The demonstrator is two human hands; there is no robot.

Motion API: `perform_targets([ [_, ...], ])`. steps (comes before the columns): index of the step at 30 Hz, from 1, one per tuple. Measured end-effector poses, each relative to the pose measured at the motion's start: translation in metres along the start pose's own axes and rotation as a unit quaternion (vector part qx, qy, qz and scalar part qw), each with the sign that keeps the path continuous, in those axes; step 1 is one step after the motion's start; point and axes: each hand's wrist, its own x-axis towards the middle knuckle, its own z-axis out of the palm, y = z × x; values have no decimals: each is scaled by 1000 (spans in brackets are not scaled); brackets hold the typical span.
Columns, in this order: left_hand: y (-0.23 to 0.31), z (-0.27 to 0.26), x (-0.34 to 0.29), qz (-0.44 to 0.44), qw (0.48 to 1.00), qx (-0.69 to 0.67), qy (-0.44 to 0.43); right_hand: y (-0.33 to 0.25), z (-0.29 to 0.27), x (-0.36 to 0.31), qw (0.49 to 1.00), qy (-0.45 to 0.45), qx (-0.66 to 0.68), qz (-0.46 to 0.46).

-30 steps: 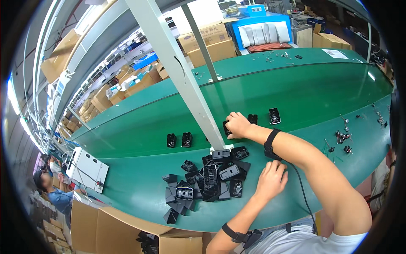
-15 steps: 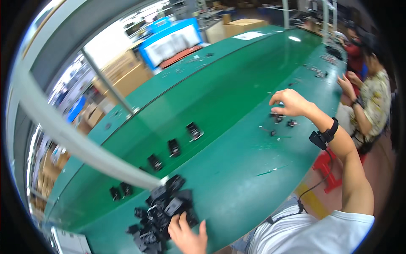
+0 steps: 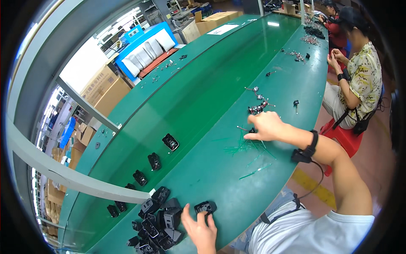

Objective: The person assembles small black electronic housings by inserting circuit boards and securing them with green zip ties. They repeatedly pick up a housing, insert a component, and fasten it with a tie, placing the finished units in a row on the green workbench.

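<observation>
My left hand is at the lower middle of the bench, fingers spread. Its fingertips are against or just beside a black plastic housing that lies apart from the pile. Left of that hand is a heap of similar black housings. My right hand reaches over the bench with thumb and index finger apart. Between them sits a small dark component with a thin wire; I see no firm grip on it. Just beyond lies a cluster of wired components.
Green plastic strips lie near my right hand. Several black housings stand in a row on the green belt. A grey post crosses at left. A co-worker sits at right on a red stool.
The view has swung. A single black housing now lies apart from the heap by my left hand. My right hand has moved nearer along the bench, down to a small wired component.
</observation>
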Motion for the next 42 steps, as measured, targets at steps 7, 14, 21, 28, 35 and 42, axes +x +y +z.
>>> perform_targets([
  [7,3,2,13,37,997,-71,-7,4,13,31,978,-23,177,-105],
  [14,-14,34,58,-119,877,-459,-76,-70,0,11,746,-155,624,-173],
  [21,7,30,76,-54,900,-432,-16,-120,12,-9,758,-108,604,-220],
  [28,4,23,78,-68,923,-378,13,-127,32,-16,746,-108,619,-220],
  [35,-5,36,77,26,947,-316,-40,-124,36,-17,809,-95,535,-224],
  [42,-4,37,78,86,959,-214,-164,-116,33,-15,821,-73,512,-242],
])
